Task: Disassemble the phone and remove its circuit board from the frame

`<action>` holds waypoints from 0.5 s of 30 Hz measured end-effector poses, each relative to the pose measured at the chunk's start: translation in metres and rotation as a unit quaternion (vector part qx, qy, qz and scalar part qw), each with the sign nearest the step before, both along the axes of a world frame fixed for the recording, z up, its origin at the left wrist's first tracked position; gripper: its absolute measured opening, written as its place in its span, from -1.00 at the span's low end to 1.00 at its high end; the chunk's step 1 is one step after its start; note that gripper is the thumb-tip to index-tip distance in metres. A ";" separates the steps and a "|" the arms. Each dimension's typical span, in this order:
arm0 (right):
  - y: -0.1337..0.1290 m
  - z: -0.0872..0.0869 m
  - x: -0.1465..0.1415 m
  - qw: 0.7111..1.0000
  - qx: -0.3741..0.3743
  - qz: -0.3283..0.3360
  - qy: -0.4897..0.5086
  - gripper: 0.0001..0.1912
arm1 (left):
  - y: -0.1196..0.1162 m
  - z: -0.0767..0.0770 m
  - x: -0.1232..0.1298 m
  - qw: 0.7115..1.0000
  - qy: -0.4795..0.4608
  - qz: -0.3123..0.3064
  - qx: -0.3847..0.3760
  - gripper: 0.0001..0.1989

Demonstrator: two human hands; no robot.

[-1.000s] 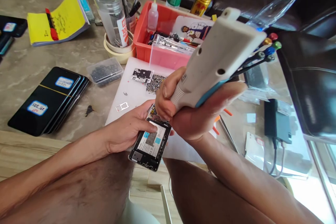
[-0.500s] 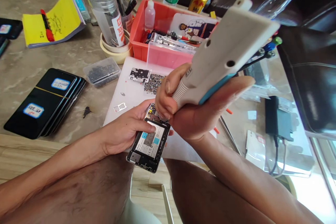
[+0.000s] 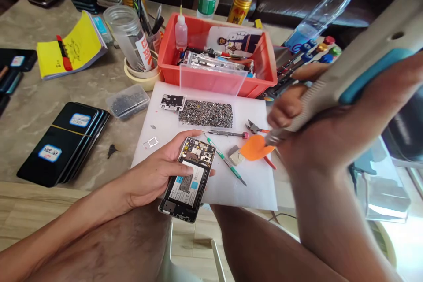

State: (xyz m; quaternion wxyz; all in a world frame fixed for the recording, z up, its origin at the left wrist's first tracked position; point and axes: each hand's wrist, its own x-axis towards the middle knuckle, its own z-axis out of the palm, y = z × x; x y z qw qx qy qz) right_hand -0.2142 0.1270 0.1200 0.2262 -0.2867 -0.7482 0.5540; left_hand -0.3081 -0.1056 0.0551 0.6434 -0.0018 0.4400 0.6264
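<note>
Left hand (image 3: 168, 169) grip pinches opened phone (image 3: 187, 189) above near edge of table (image 3: 87, 86), thumb on battery (image 3: 198, 172). Right hand (image 3: 313, 143) grip wraps pale grey handheld tool (image 3: 365, 39), right of phone. White mat (image 3: 257, 191) at near edge bears screwdriver (image 3: 228, 134); red bin (image 3: 169, 73) toward far edge.

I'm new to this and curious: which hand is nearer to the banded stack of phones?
Left. The left hand, holding an opened phone, is right of the stack of phones, not touching it; the right hand, holding a grey-and-blue tool, is farther right.
</note>
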 end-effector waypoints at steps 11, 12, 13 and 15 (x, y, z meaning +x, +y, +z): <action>0.099 -0.049 0.097 0.872 0.130 -0.208 -0.424 -0.83 | -0.002 0.020 -0.005 0.990 0.089 0.097 -0.047 -0.10; 0.106 -0.056 0.104 0.873 0.155 -0.190 -0.422 -0.84 | -0.001 0.021 -0.005 0.988 0.103 0.103 -0.054 -0.11; 0.112 -0.064 0.111 0.876 0.181 -0.169 -0.413 -0.83 | 0.000 0.021 -0.006 0.986 0.116 0.106 -0.060 -0.13; 0.119 -0.076 0.121 0.898 0.234 -0.098 -0.358 -0.81 | 0.001 0.023 -0.007 0.982 0.144 0.105 -0.065 -0.19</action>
